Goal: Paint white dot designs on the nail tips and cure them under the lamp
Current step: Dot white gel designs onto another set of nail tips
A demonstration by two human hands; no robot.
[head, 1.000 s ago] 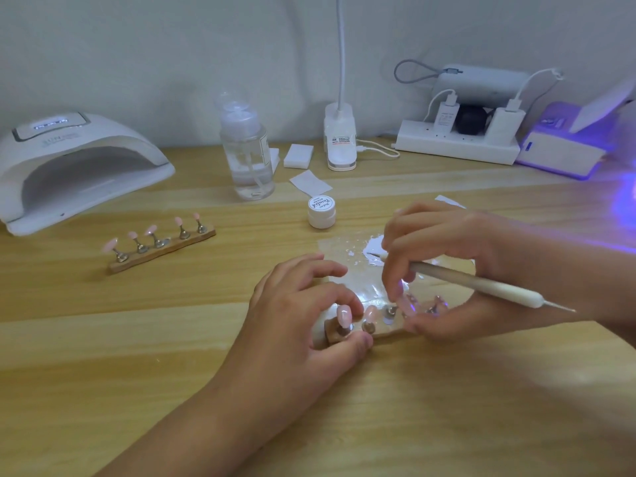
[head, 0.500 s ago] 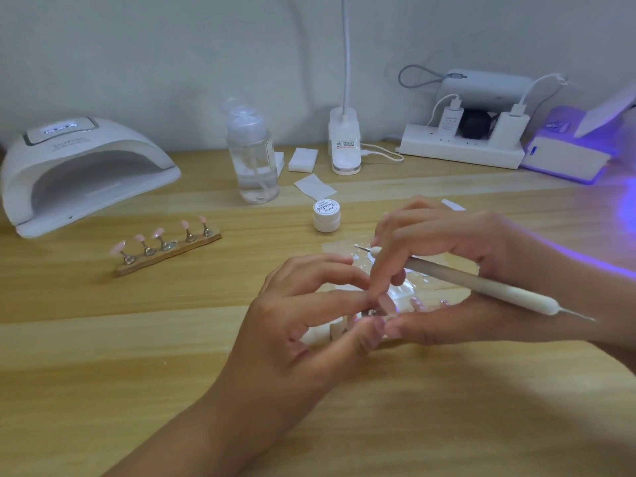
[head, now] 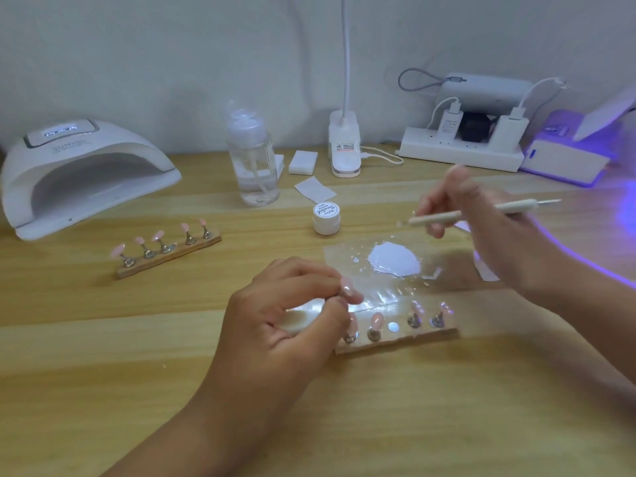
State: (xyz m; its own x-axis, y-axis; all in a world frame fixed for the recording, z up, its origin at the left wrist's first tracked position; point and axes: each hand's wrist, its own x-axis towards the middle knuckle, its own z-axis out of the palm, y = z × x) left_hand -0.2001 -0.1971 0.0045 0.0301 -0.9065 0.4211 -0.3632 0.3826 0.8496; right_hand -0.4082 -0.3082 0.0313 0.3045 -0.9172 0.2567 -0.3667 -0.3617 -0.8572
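left hand (head: 292, 315): I'm pinching one pink nail tip (head: 346, 287), steadying it for dots
stand (head: 406, 339): sitting right beside those fingers, one spot empty
white gel (head: 394, 259): pooling just past, easy dipping
right hand (head: 481, 232): gripping my dotting pen (head: 437, 217), hovering beyond the gel
lamp (head: 103, 146): waiting far left for curing

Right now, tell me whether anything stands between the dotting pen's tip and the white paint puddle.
Nothing visible does. The right hand holds the dotting pen with its tip just beyond the white paint puddle on the clear sheet. The paint jar and the left hand pinching a nail tip lie left of that path.
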